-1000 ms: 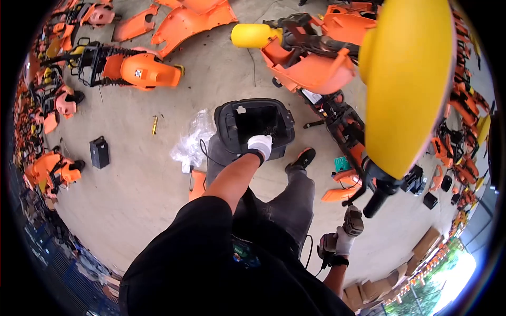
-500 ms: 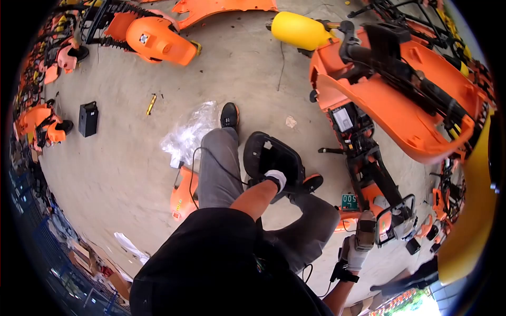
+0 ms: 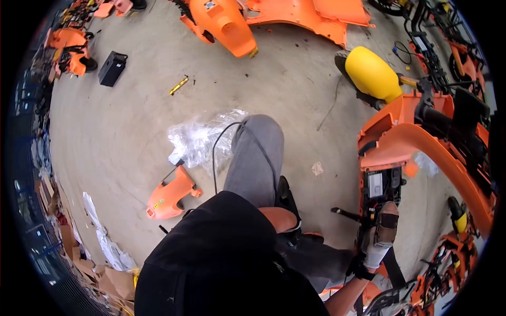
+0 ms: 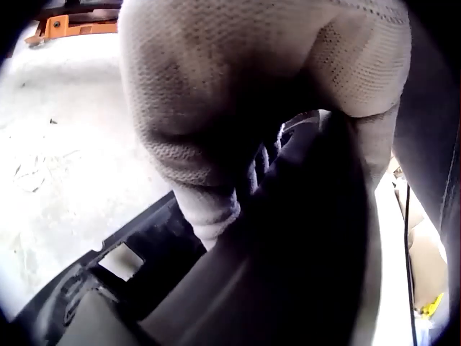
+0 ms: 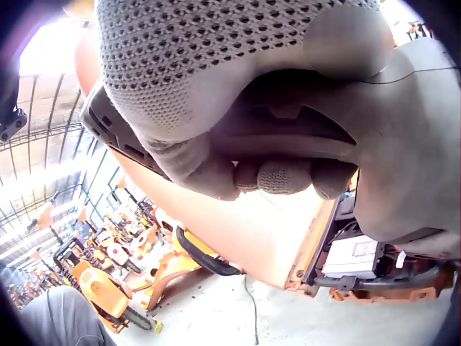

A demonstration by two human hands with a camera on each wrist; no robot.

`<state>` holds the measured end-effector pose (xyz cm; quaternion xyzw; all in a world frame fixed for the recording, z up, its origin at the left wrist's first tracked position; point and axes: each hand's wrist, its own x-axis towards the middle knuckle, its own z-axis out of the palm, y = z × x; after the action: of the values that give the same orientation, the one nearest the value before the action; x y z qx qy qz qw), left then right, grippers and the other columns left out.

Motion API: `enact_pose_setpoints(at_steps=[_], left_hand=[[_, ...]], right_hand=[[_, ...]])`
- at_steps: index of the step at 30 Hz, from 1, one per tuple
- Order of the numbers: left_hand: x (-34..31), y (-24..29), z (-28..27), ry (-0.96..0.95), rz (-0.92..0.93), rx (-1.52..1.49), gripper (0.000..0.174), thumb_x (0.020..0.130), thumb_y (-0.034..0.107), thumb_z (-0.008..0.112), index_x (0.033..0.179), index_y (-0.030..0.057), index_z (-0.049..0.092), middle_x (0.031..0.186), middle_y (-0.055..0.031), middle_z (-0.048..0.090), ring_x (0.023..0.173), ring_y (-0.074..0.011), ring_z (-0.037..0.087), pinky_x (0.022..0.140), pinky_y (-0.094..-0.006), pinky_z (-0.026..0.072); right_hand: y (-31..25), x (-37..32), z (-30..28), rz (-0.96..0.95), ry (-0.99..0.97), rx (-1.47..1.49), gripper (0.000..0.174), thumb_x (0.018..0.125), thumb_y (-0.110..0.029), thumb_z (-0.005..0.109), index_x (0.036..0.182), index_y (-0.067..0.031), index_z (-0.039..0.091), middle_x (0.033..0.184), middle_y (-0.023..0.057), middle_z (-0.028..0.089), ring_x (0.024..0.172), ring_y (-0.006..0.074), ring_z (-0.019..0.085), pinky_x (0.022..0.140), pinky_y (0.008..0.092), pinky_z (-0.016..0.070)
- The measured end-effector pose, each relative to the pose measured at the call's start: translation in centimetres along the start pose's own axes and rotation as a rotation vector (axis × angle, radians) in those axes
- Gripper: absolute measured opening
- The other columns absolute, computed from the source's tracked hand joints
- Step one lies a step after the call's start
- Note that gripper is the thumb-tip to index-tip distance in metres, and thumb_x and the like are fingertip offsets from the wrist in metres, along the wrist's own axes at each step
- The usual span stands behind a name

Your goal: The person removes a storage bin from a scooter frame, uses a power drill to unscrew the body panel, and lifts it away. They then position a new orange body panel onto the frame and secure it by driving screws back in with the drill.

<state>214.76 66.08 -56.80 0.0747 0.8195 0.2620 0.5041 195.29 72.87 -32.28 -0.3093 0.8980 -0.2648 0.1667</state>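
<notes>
White knit gloves cover both hands. On the left hand (image 4: 245, 108) the fingers (image 4: 205, 205) hook over the rim of a black plastic housing (image 4: 302, 259), so this hand grips that part. The housing hangs directly under the grip and runs away beneath the wrist. A small pale rectangular patch (image 4: 121, 261) shows on its inner face below the fingertips. From the head camera this grip is mostly hidden behind the grey trouser leg (image 3: 255, 158). Only a dark edge of the housing shows there, beside the bare forearm.

The right hand (image 3: 375, 246) is closed round the grey handle of what looks like a cordless driver (image 3: 389, 215), though the wrist view is too close to be sure of the tool. Three fingers wrap the underside of the handle. Just beyond this grip stands an orange scooter body (image 3: 421, 139), and its open bay with a white-labelled pack (image 3: 375, 184) lies immediately ahead of the tool. Farther past the grip sits a yellow fender (image 3: 371, 73).

Out from the left grip, on the concrete floor (image 3: 121, 142), lie a crumpled clear plastic bag (image 3: 203, 139), a small orange panel (image 3: 168, 197), a yellow-handled tool (image 3: 179, 85) and a black box (image 3: 112, 68). All are well apart from either hand.
</notes>
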Motion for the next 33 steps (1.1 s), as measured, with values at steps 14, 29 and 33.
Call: enact_pose_setpoints(at_steps=[14, 29, 33], left_hand=[[6.0, -3.5, 0.9, 0.016, 0.04, 0.135, 0.034, 0.077, 0.026, 0.068, 0.108, 0.0112, 0.07, 0.11, -0.0102, 0.068, 0.104, -0.0296, 0.063, 0.081, -0.0481, 0.0523], [6.7, -4.2, -1.1, -0.052, 0.076, 0.301, 0.037, 0.078, 0.028, 0.068, 0.111, 0.0106, 0.069, 0.112, -0.0102, 0.067, 0.105, -0.0295, 0.063, 0.083, -0.0473, 0.0516], [6.6, -4.2, -1.4, -0.076, 0.09, 0.31, 0.038, 0.078, 0.029, 0.068, 0.112, 0.0104, 0.068, 0.113, -0.0102, 0.066, 0.105, -0.0295, 0.062, 0.084, -0.0471, 0.0515]], right_hand=[[8.5, 4.9, 10.6, -0.18, -0.043, 0.064, 0.056, 0.081, -0.018, 0.074, 0.123, 0.0049, 0.046, 0.119, 0.0194, 0.056, 0.107, 0.0313, 0.055, 0.094, 0.0388, 0.0427], [8.9, 7.1, 10.4, -0.117, -0.085, 0.277, 0.057, 0.079, -0.018, 0.076, 0.123, 0.0033, 0.046, 0.116, 0.0148, 0.058, 0.105, 0.0253, 0.057, 0.092, 0.035, 0.0441], [9.8, 7.1, 11.4, -0.165, -0.076, 0.201, 0.063, 0.076, -0.019, 0.079, 0.123, 0.005, 0.045, 0.116, 0.0183, 0.057, 0.106, 0.0281, 0.058, 0.091, 0.0364, 0.0451]])
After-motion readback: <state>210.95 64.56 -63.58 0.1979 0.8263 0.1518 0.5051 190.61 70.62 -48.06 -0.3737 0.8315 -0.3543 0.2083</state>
